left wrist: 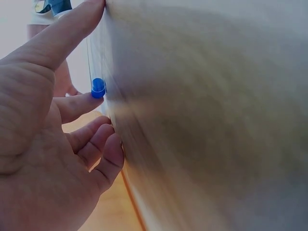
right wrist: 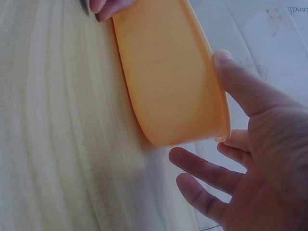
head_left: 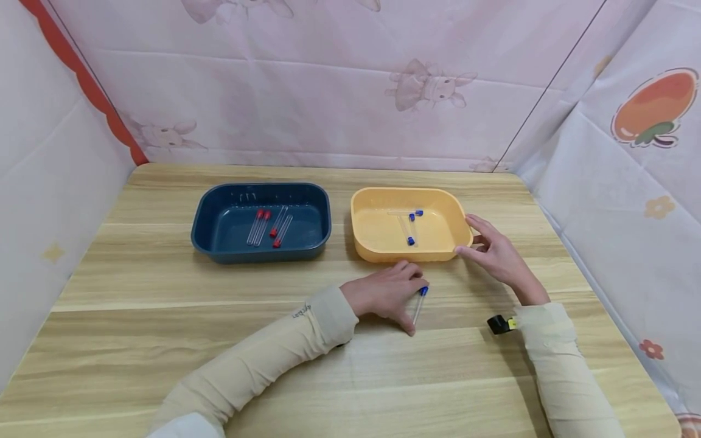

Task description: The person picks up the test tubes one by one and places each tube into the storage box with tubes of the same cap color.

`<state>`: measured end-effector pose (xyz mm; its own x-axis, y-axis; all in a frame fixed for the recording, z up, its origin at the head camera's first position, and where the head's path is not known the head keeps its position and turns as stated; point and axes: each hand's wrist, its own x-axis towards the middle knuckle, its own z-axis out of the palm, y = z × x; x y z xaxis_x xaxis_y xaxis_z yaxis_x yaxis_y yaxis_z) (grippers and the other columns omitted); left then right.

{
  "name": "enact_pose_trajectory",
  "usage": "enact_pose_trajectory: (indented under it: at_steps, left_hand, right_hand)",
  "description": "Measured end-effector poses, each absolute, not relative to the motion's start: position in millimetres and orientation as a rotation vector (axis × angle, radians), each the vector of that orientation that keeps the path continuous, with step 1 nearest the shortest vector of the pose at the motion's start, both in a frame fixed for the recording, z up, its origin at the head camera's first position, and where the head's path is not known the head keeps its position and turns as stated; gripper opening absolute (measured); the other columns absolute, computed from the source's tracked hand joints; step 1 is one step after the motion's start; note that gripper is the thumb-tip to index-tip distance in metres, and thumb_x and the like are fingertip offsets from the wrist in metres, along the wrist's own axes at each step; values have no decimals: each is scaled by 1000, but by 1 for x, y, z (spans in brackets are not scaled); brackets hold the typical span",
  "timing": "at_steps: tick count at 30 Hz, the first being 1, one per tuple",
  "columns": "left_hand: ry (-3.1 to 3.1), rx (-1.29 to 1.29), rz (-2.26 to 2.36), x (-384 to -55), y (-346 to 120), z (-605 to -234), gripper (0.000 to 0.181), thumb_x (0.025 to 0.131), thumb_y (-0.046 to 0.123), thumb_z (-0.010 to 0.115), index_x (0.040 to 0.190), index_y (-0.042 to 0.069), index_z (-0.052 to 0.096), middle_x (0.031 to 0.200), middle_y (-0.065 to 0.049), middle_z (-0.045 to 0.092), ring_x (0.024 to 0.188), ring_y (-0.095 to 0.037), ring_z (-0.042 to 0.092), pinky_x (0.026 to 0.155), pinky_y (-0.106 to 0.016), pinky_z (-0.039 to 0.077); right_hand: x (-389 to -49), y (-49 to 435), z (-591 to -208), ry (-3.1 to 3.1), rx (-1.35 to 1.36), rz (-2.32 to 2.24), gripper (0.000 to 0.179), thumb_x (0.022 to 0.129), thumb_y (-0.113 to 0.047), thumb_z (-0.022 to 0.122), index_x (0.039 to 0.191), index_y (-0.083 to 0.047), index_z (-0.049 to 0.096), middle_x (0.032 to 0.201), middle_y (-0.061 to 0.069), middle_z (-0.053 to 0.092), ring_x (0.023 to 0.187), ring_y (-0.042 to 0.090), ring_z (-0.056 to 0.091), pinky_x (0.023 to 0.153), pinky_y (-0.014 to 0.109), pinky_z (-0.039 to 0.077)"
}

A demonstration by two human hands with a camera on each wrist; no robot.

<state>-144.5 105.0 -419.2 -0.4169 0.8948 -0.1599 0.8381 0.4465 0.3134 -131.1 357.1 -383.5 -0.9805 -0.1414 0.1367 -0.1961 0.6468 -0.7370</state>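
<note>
My left hand (head_left: 386, 292) is low over the table in front of the yellow tray. Its thumb and index finger pinch a clear test tube (head_left: 418, 307) by its two ends. In the left wrist view, the index fingertip meets the tube's blue cap (left wrist: 98, 88). The other fingers are bent toward the table. My right hand (head_left: 495, 255) grips the right end of the yellow tray (head_left: 378, 250). The right wrist view shows its thumb (right wrist: 236, 77) on the tray's rim, with two lower fingers apart from the wall. Blue-capped tubes (head_left: 411, 228) lie inside this tray.
A dark blue tray (head_left: 257, 254) stands left of the yellow one, holding several red-capped tubes (head_left: 258, 228). Both trays are toward the back of the wooden table (head_left: 164, 340). A black device (head_left: 498, 324) sits by the right sleeve. Patterned cloth (head_left: 328, 109) hangs behind and on both sides.
</note>
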Motion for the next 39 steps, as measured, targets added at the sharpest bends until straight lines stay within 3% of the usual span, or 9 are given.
enact_pose_trajectory:
  at_steps: [19,25,32,39]
  left_hand:
    - [2338,1442,418,-144,95,-415,92,69,63,70,141,17,38,135,3,37,116,-11,30,100,-24,32]
    - [2325,1430,491,-142,90,-406,95,69,65,68,143,17,35,136,3,36,114,-9,33,98,-25,35]
    - [2403,1416,609,-145,84,-389,101,66,71,64,144,15,32,142,2,33,126,-11,32,104,-27,31]
    - [2469,1347,746,-154,73,-375,102,66,72,63,144,16,30,138,2,37,120,-8,38,100,-24,36]
  right_hand:
    - [-129,356,-381,-2810,274,1216,69,85,-11,69,141,4,33,147,21,26,99,37,57,74,14,47]
    - [-129,356,-381,-2811,266,1223,69,85,-12,69,141,5,32,148,21,25,100,39,57,75,13,47]
    - [-131,356,-383,-2791,289,1217,69,84,-11,69,141,5,33,147,20,27,99,38,57,74,15,48]
    - [-133,358,-387,-2750,311,1253,69,83,-8,71,139,8,34,145,22,29,97,41,57,72,14,48]
